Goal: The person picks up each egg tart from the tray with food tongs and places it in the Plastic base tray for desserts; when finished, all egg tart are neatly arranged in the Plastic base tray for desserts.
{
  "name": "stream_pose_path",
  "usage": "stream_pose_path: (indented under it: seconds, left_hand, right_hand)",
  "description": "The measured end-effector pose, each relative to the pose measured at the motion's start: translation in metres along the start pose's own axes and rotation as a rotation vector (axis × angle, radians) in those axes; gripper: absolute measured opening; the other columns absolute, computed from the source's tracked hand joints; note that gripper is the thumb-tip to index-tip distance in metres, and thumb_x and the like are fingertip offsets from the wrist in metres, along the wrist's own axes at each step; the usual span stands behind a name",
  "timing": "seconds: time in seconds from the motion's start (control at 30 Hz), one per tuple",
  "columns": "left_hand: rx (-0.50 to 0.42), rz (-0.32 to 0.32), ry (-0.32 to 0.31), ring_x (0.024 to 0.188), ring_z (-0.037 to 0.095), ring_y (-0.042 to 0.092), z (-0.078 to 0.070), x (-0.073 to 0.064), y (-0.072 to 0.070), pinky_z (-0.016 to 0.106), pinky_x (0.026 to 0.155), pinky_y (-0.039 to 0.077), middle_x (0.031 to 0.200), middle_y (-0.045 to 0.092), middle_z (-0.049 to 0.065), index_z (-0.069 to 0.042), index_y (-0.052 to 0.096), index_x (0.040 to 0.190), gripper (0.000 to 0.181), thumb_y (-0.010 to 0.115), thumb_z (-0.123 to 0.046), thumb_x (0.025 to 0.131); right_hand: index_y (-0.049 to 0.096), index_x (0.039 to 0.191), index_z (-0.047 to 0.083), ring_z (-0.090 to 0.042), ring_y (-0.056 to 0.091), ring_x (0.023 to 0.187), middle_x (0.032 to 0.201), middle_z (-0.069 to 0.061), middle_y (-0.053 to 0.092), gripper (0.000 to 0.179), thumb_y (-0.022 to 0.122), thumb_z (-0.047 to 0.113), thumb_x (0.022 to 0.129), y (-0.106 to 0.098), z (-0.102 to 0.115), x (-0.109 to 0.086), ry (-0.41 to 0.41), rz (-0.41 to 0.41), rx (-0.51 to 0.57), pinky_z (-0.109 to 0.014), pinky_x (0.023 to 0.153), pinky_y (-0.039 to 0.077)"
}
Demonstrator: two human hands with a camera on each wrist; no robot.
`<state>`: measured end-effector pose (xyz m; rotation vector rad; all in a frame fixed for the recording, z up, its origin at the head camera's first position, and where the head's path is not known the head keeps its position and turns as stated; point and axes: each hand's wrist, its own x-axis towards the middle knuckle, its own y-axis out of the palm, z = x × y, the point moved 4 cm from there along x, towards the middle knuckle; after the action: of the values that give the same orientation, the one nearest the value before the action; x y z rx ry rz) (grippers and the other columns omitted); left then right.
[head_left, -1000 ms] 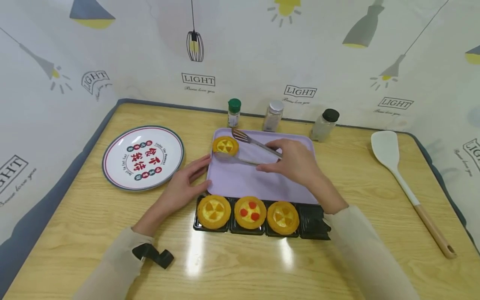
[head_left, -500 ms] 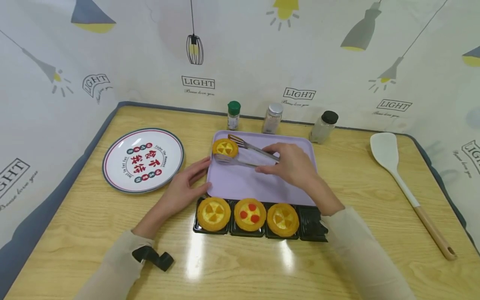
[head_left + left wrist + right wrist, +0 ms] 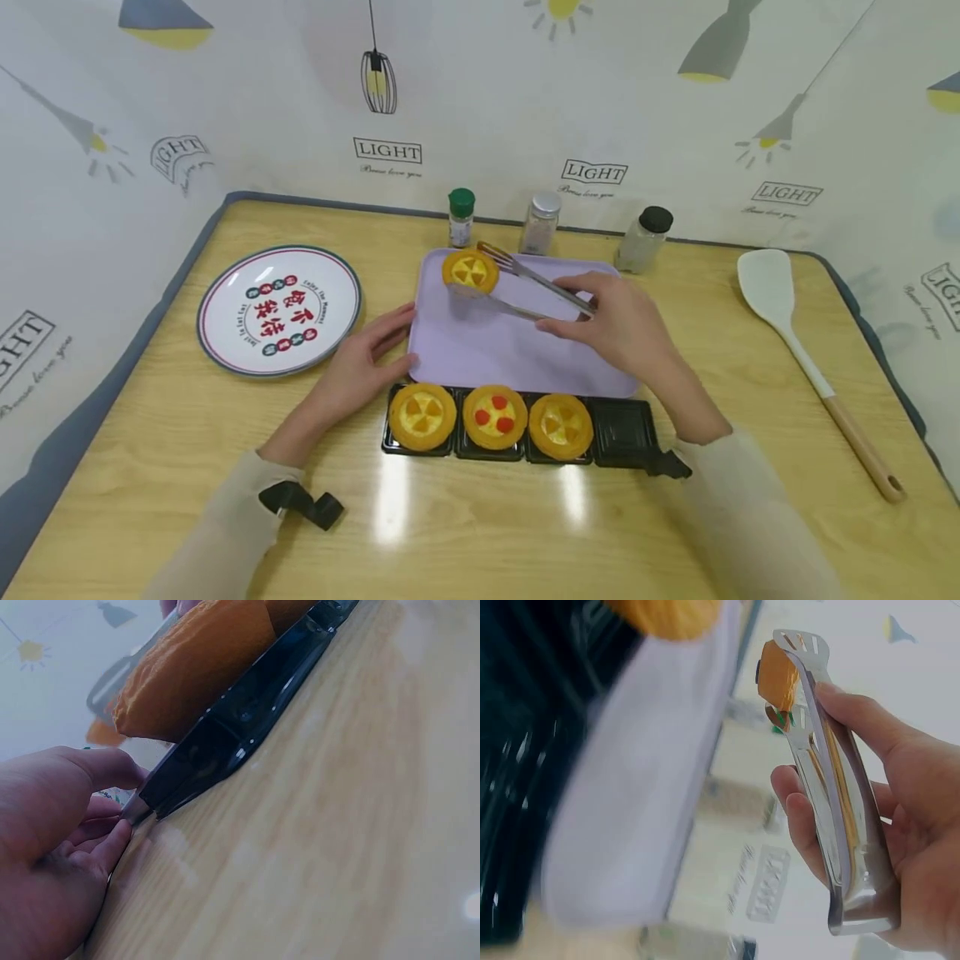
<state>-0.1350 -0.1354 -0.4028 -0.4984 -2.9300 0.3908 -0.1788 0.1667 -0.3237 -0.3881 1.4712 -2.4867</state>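
My right hand [image 3: 626, 325] holds metal tongs [image 3: 546, 284], its thumb and fingers on the two arms. Between the slotted tips is an egg tart [image 3: 470, 272], over the far left corner of the lilac tray [image 3: 495, 350]. In the right wrist view the same tart [image 3: 778, 675] sits between the tong ends, clear of the tray. At the tray's left edge, my left hand [image 3: 362, 367] touches the side with extended fingers and thumb. Three more tarts [image 3: 422, 417] fill the left compartments of a black plastic tray [image 3: 626, 429]; its right compartment holds none.
To the left lies a white plate [image 3: 247, 342] with red and green print. Behind the lilac tray stand a green-capped bottle [image 3: 461, 218], a silver-capped jar [image 3: 540, 225] and a black-capped jar [image 3: 642, 242]. A spatula [image 3: 791, 342] with a wooden handle lies at the right.
The tongs have closed on the tart and raised it from the lilac tray, shifting it slightly right. My right hand has moved rightward and the left hand stays at the tray's edge.
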Motion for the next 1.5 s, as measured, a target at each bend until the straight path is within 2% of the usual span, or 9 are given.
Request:
stream_pose_path:
  seconds: [0.13, 0.27, 0.43, 0.57, 0.67, 0.8, 1.07, 1.33, 1.5]
  left_hand:
    - [0.014, -0.004, -0.032, 0.135, 0.036, 0.040, -0.003, -0.003, -0.005, 0.042, 0.109, 0.040, 0.156, 0.027, 0.017, 0.006, 0.040, 0.144, 0.060, 0.065, 0.006, 0.089]
    - [0.011, -0.007, -0.041, 0.135, 0.035, 0.040, -0.003, -0.006, -0.007, 0.042, 0.109, 0.039, 0.157, 0.027, 0.017, 0.007, 0.039, 0.144, 0.060, 0.065, 0.006, 0.089]
    - [0.006, -0.006, -0.034, 0.136, 0.035, 0.039, -0.008, -0.006, -0.007, 0.041, 0.109, 0.039, 0.156, 0.028, 0.018, 0.007, 0.040, 0.143, 0.059, 0.064, 0.007, 0.090]
    - [0.019, -0.016, -0.031, 0.136, 0.035, 0.039, -0.012, -0.005, -0.008, 0.039, 0.110, 0.039, 0.156, 0.029, 0.017, 0.007, 0.040, 0.143, 0.058, 0.064, 0.007, 0.090]
    - [0.021, -0.025, -0.028, 0.136, 0.034, 0.039, -0.014, -0.005, -0.010, 0.037, 0.110, 0.039, 0.156, 0.030, 0.017, 0.007, 0.041, 0.143, 0.058, 0.064, 0.008, 0.090]
    - [0.015, -0.023, -0.032, 0.136, 0.034, 0.039, -0.014, -0.003, -0.009, 0.039, 0.110, 0.039, 0.156, 0.029, 0.017, 0.007, 0.041, 0.143, 0.057, 0.063, 0.007, 0.090]
    - [0.011, -0.018, -0.058, 0.136, 0.033, 0.039, -0.011, -0.001, -0.004, 0.040, 0.111, 0.038, 0.157, 0.028, 0.015, 0.007, 0.040, 0.144, 0.058, 0.064, 0.005, 0.091]
    - [0.031, -0.017, -0.060, 0.136, 0.034, 0.039, -0.011, 0.001, 0.000, 0.040, 0.111, 0.038, 0.156, 0.029, 0.017, 0.009, 0.040, 0.143, 0.058, 0.064, 0.004, 0.091]
    - [0.029, -0.009, -0.069, 0.136, 0.033, 0.039, -0.011, 0.002, 0.003, 0.039, 0.111, 0.038, 0.156, 0.029, 0.016, 0.008, 0.040, 0.143, 0.057, 0.064, 0.004, 0.091]
  right_hand:
    - [0.071, 0.117, 0.014, -0.012, 0.059, 0.067, 0.090, 0.001, 0.068, 0.055, 0.082, 0.048, 0.075, -0.019, -0.012, -0.023, -0.016, -0.072, 0.022, -0.030, 0.053, 0.048]
    - [0.071, 0.118, 0.015, -0.011, 0.062, 0.068, 0.093, 0.004, 0.069, 0.051, 0.085, 0.041, 0.075, -0.036, -0.030, -0.055, -0.006, -0.104, 0.073, -0.024, 0.051, 0.049]
    - [0.071, 0.119, 0.024, -0.010, 0.063, 0.069, 0.087, 0.005, 0.069, 0.048, 0.087, 0.027, 0.074, -0.063, -0.061, -0.099, 0.068, -0.099, 0.140, -0.019, 0.049, 0.048]
    - [0.070, 0.122, 0.027, -0.011, 0.059, 0.071, 0.082, 0.003, 0.069, 0.050, 0.087, 0.023, 0.075, -0.081, -0.086, -0.128, 0.144, -0.091, 0.132, -0.020, 0.049, 0.042]
    - [0.069, 0.124, 0.026, -0.012, 0.056, 0.074, 0.082, 0.003, 0.069, 0.052, 0.087, 0.023, 0.075, -0.088, -0.099, -0.145, 0.190, -0.069, 0.116, -0.022, 0.049, 0.041]
    - [0.069, 0.124, 0.024, -0.013, 0.058, 0.074, 0.083, 0.004, 0.069, 0.053, 0.087, 0.021, 0.074, -0.089, -0.107, -0.165, 0.204, -0.037, 0.101, -0.023, 0.049, 0.045]
    - [0.067, 0.125, 0.023, -0.010, 0.059, 0.070, 0.090, 0.000, 0.067, 0.053, 0.086, 0.021, 0.076, -0.078, -0.109, -0.189, 0.150, 0.075, 0.126, -0.024, 0.047, 0.048]
    - [0.068, 0.123, 0.020, -0.009, 0.060, 0.068, 0.089, 0.003, 0.066, 0.055, 0.088, 0.016, 0.072, -0.073, -0.113, -0.199, 0.114, 0.081, 0.150, -0.023, 0.044, 0.048]
    - [0.069, 0.121, 0.021, -0.009, 0.059, 0.065, 0.084, 0.002, 0.066, 0.054, 0.089, 0.019, 0.071, -0.070, -0.115, -0.203, 0.136, 0.081, 0.140, -0.021, 0.045, 0.047]
